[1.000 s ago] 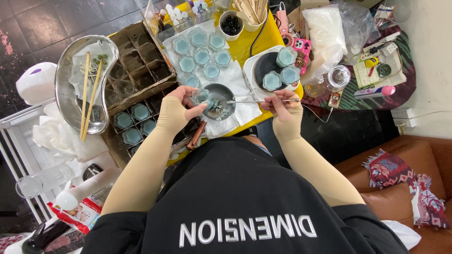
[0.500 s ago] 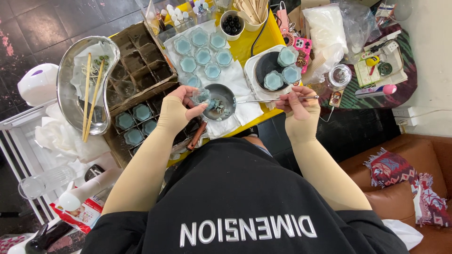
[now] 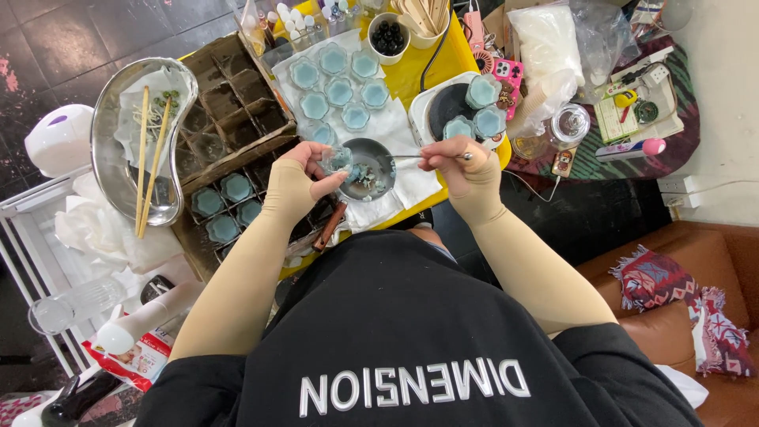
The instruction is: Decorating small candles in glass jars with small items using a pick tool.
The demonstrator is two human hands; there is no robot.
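At frame centre our left hand fingers clamp a small clear glass cup tilted over the round metal bowl, while right hand fingers pinch a thin metal spoon, best kept level.

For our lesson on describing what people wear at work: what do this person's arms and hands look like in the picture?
Both arms are covered by snug, plain beige sleeves that run from under a black short-sleeved top down over the back of each hand. The left hand and the right hand have their fingers left uncovered. No markings show on the sleeves; the black top has white lettering.
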